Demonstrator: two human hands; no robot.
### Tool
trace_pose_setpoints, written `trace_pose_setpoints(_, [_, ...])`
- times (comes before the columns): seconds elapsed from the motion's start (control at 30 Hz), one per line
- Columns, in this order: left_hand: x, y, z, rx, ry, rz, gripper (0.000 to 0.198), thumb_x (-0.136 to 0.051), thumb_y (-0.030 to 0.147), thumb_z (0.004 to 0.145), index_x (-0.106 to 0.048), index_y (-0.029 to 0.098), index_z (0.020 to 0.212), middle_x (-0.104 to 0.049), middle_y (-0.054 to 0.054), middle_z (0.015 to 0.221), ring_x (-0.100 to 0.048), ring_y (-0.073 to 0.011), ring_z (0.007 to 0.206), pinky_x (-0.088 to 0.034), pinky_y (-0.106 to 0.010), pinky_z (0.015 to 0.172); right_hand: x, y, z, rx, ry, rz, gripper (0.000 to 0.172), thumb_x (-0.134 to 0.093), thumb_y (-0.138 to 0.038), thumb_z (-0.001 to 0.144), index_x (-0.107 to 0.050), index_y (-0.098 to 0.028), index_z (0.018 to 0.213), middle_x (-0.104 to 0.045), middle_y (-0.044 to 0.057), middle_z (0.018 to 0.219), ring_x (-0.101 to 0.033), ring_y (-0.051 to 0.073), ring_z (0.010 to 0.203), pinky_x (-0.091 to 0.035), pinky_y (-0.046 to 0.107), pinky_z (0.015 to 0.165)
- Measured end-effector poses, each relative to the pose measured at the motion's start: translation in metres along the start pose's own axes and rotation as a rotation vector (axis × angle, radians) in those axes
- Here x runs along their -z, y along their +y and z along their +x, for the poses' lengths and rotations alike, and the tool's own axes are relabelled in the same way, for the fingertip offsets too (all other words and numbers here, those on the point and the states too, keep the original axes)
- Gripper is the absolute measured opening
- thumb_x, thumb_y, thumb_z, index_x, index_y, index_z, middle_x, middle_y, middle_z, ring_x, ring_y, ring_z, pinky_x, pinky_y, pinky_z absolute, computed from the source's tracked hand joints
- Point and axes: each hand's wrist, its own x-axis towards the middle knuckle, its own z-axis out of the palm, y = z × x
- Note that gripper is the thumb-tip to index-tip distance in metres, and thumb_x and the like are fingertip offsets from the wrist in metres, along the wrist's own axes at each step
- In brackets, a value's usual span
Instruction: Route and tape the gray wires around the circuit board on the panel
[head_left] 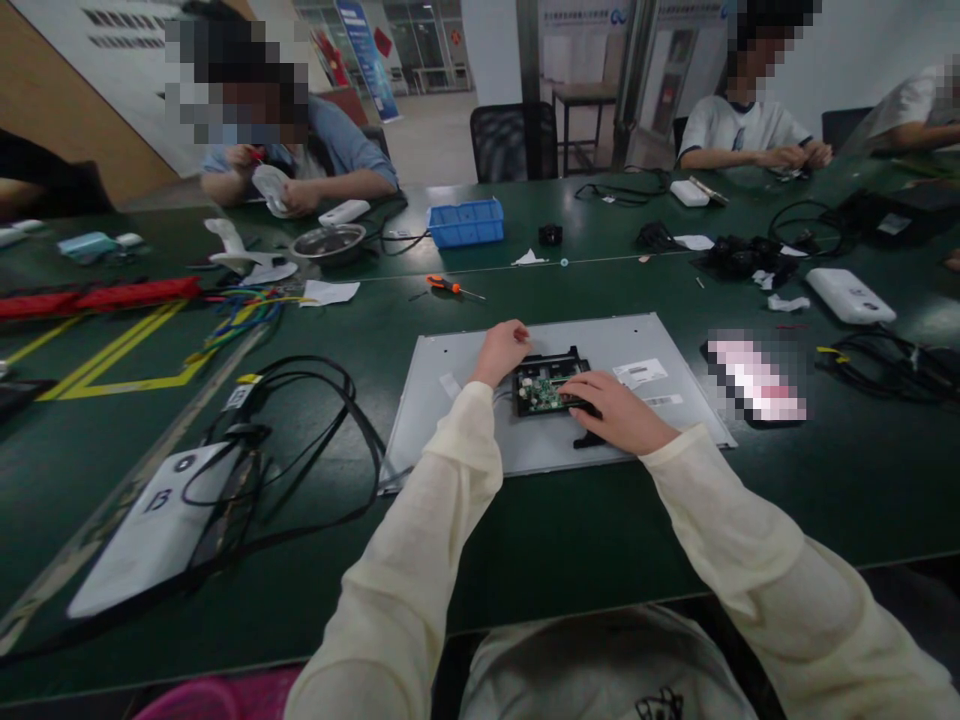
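Note:
A grey metal panel [465, 420] lies flat on the green table in front of me. On it sits a black frame holding a green circuit board [540, 390]. My left hand [500, 350] is curled, its fingers bent against the panel at the left rear corner of the black frame; I cannot make out anything in it. My right hand [615, 408] lies over the right side of the circuit board, fingers stretched forward and pressed together on it. Both arms wear cream sleeves.
An orange-handled screwdriver [446, 285] lies beyond the panel. A blue bin [466, 222] and metal bowl [328, 241] stand further back. Black cables [315, 440] and a white device [150, 530] lie at left, another white device [850, 294] at right. Other people work across the table.

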Motion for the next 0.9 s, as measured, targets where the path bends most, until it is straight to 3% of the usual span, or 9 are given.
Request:
trace_pose_setpoints(0.23, [0.006, 0.004, 0.001, 0.02, 0.014, 0.006, 0.016, -0.053, 0.015, 0.078, -0.068, 0.017, 0.084, -0.07, -0.006, 0.088, -0.063, -0.019, 0.087, -0.048, -0.031, 0.085, -0.001, 0.001, 0.001, 0.011, 0.002, 0.002, 0.036, -0.052, -0.024, 0.09, -0.056, -0.025, 0.126, -0.057, 0.009, 0.126, -0.051, 0.027, 0.12, -0.045, 0.052, 0.1])
trace_pose_setpoints(0.57, [0.045, 0.021, -0.004, -0.058, 0.073, 0.0, 0.018, -0.053, 0.021, 0.081, -0.068, 0.016, 0.088, -0.071, -0.007, 0.09, -0.064, -0.0191, 0.087, -0.048, -0.031, 0.084, -0.002, 0.003, 0.002, 0.03, 0.008, -0.004, 0.036, -0.052, -0.023, 0.089, -0.057, -0.023, 0.125, -0.058, 0.01, 0.124, -0.052, 0.027, 0.118, -0.045, 0.05, 0.1])
trace_pose_setpoints(0.73, [0.051, 0.031, -0.034, -0.114, 0.02, 0.069, 0.018, -0.05, 0.021, 0.084, -0.065, 0.016, 0.092, -0.069, -0.007, 0.094, -0.063, -0.0192, 0.089, -0.049, -0.032, 0.085, -0.003, 0.005, 0.001, 0.046, 0.014, -0.004, 0.036, -0.053, -0.022, 0.088, -0.058, -0.023, 0.124, -0.058, 0.011, 0.123, -0.052, 0.028, 0.118, -0.045, 0.051, 0.1])
trace_pose_setpoints(0.9, [0.037, 0.033, -0.08, -0.184, -0.032, 0.142, 0.025, -0.049, 0.022, 0.087, -0.059, 0.016, 0.11, -0.062, -0.01, 0.108, -0.061, -0.0218, 0.101, -0.047, -0.037, 0.094, 0.0, -0.002, 0.0, 0.038, 0.012, -0.018, 0.036, -0.051, -0.023, 0.09, -0.057, -0.024, 0.125, -0.058, 0.011, 0.123, -0.054, 0.027, 0.115, -0.046, 0.051, 0.097])
